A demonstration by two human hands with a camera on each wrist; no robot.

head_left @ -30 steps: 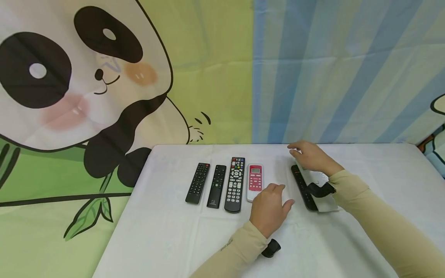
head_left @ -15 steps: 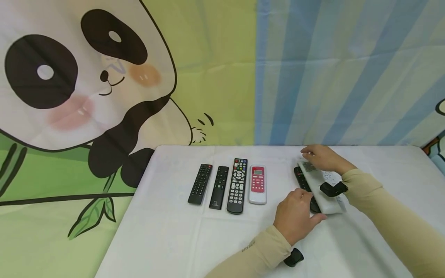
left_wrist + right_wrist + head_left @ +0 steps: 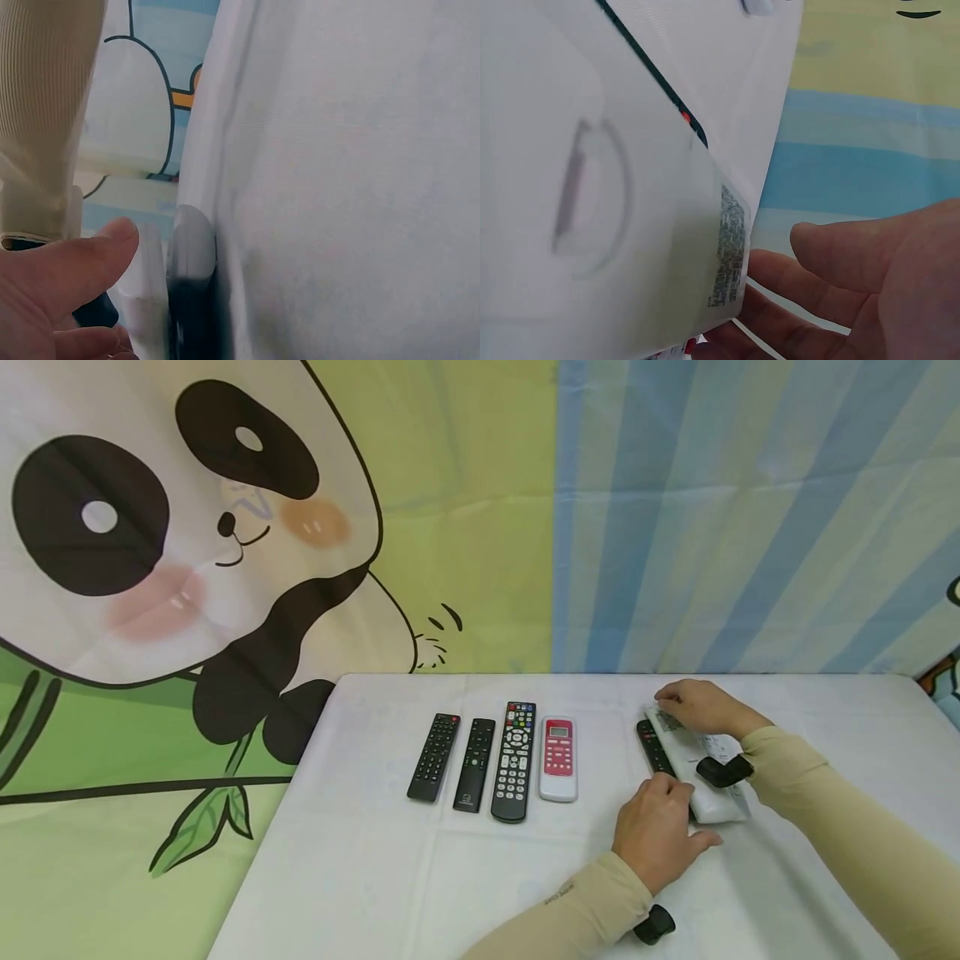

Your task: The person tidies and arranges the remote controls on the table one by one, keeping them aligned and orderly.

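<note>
A white remote control [image 3: 686,768] lies with its back up at the right of the table, partly overlapping a black remote control [image 3: 654,747]. Fingers of my right hand [image 3: 701,706] touch its far end, near a printed label. In the right wrist view the thumb of the right hand [image 3: 885,277] stands apart from the white remote [image 3: 652,247]. My left hand [image 3: 660,835] is at the near end of the pair, thumb spread from the fingers. Its fingers cover part of the black remote. In the left wrist view the thumb tip is beside the white remote [image 3: 150,285].
To the left lie a black remote [image 3: 433,758], a slimmer black one [image 3: 474,767], a long many-buttoned remote [image 3: 513,764] and a white remote with a red face [image 3: 558,758]. A white printed piece [image 3: 718,747] shows beside the right wrist. A panda-patterned cloth [image 3: 465,527] hangs behind the table.
My left hand has moved right, from beside the red-faced remote to the near end of the pair. My right hand has shifted slightly right and nearer, and the white remote now shows more fully.
</note>
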